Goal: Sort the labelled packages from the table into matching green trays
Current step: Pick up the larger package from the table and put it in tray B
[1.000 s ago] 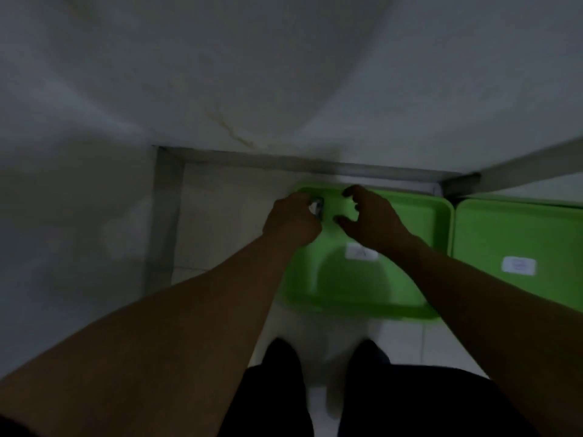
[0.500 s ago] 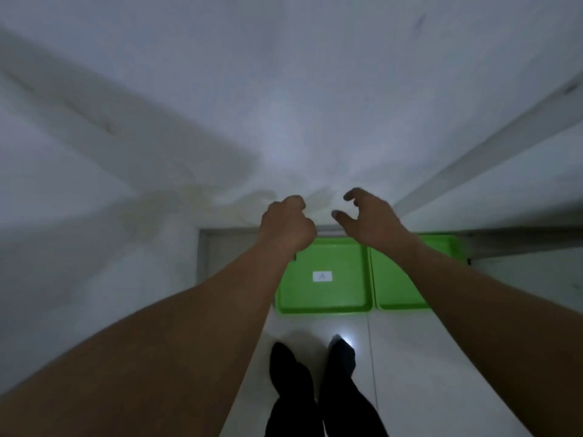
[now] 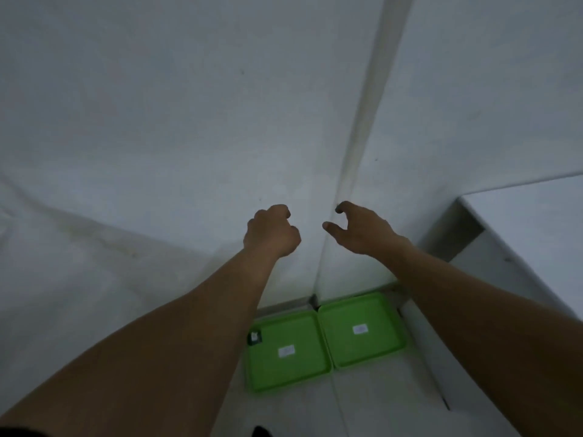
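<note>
Nearest, at six o'clock on the floor, two green trays sit edge to edge: the left tray (image 3: 288, 370) carries a white label (image 3: 286, 351) at its middle and a small dark package (image 3: 254, 338) in its far-left corner, and the right tray (image 3: 362, 348) at about five o'clock shows only a white label (image 3: 360, 329). Farther up, both bare arms stretch over a white table (image 3: 142, 137). The left hand (image 3: 271, 231) at eleven o'clock is curled into a loose fist holding nothing visible, and the right hand (image 3: 359, 228) at one o'clock hangs with thumb and fingers parted, empty.
</note>
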